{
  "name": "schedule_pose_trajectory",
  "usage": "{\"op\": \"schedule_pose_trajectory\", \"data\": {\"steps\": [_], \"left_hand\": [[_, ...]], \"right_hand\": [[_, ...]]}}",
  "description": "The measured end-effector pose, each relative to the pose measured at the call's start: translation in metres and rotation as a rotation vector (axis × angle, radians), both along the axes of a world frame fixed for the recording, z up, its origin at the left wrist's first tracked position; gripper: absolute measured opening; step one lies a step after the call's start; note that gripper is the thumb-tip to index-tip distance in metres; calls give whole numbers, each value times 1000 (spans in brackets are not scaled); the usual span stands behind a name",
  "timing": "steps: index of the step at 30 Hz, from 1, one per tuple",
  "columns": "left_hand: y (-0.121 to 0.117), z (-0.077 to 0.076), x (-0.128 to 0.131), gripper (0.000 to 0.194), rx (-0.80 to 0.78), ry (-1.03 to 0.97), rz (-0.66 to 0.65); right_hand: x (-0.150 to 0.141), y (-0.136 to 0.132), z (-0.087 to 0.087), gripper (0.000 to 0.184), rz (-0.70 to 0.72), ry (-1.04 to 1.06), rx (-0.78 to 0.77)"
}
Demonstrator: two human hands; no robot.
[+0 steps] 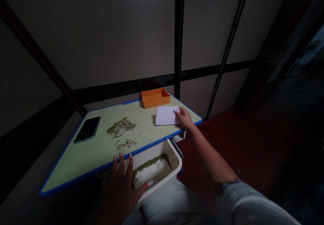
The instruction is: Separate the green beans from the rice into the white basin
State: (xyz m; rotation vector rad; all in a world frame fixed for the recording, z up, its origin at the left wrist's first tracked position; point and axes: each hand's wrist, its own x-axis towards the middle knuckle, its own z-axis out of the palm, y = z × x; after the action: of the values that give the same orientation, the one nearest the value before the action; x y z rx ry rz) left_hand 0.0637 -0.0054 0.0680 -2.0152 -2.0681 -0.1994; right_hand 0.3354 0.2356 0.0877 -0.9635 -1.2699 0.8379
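On my feed the white card (166,116) is at the right side of the table (68,159), pinched in the right hand (186,118). Green bits (126,124) lie scattered left of it. The left hand (118,184) spreads by the white tub (164,181) (more bits inside), contact unclear in this gloom. Farther out: orange box (155,102), phone (87,130).

The left hand (120,183) has glossy, pale nails (150,183); the right sleeve (243,201) is loose and greyish, the lap cloth (172,199) whitish.
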Motion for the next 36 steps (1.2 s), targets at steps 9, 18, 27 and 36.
{"op": "schedule_pose_trajectory", "data": {"steps": [9,18,27,36], "left_hand": [[-3,-4,-2,85,-13,-16,-11],[0,-13,-15,82,-11,-11,-77],[-2,-7,-5,80,7,3,-51],[-2,-3,1,82,-7,19,-16]], "right_hand": [[-2,-3,-1,32,9,-106,10],[-5,-5,2,30,39,-154,7],[-5,-6,3,33,73,-149,-4],[-5,-1,0,34,71,-142,-1]]}}
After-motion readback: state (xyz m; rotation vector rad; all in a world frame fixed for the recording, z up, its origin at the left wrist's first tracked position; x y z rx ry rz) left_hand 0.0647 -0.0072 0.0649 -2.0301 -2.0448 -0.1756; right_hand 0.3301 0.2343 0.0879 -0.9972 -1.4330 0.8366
